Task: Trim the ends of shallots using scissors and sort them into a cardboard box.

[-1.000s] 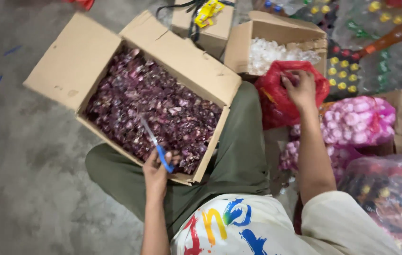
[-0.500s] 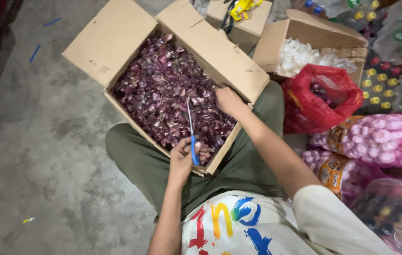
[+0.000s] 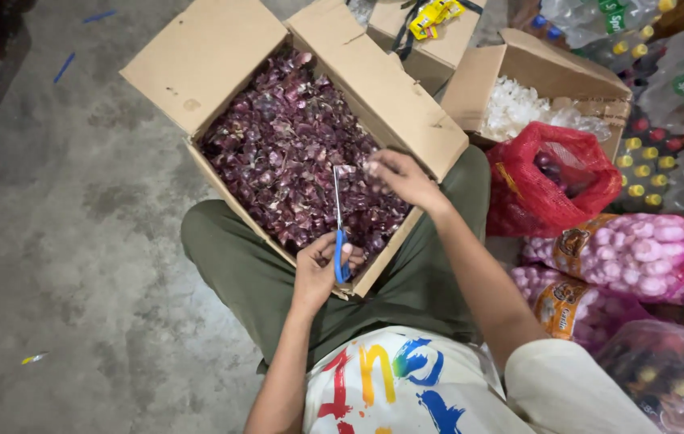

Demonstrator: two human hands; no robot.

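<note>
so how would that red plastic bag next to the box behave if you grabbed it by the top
The red plastic bag looks thin and crumpled, so it would probably go floppy and sag. Dark round things show inside, so the bottom likely bulges and swings with some weight. Its mouth gapes open, so tipping it might spill them.

We see matt brown cardboard box (image 3: 221,60), papery purple onion skins (image 3: 294,153), blue plastic-handled metal scissors (image 3: 339,233), glossy red plastic bag (image 3: 519,193), rough concrete floor (image 3: 69,265).
</note>
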